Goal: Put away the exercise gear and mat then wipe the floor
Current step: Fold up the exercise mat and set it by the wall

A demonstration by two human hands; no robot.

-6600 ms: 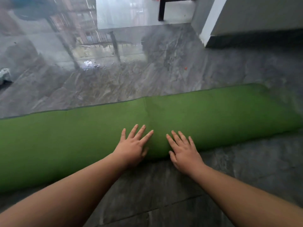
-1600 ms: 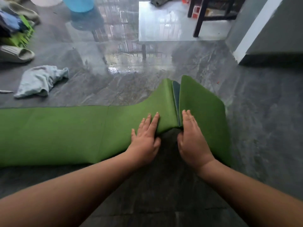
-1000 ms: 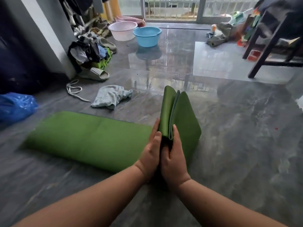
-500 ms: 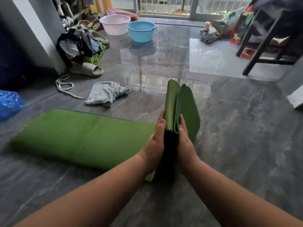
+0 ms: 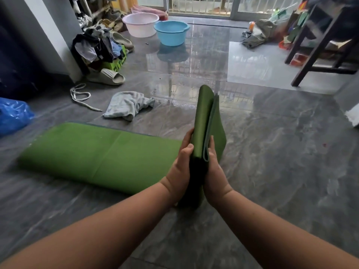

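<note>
On the glossy grey floor [image 5: 272, 152], the left hand [image 5: 179, 171] and right hand [image 5: 214, 171] press the mat [image 5: 101, 152]'s upright folded end between mostly straight fingers, so the springy fold could slip free and flop open.

Matt mat [image 5: 101, 152], glossy floor [image 5: 272, 152]

One head-worn wide-angle camera looks forward and down. It sits close above the forearms, facing across the floor [image 5: 272, 171] toward a barred doorway [image 5: 200, 4].

Both hands [image 5: 196, 169] press a folded green mat [image 5: 101, 154] upright between them.
</note>
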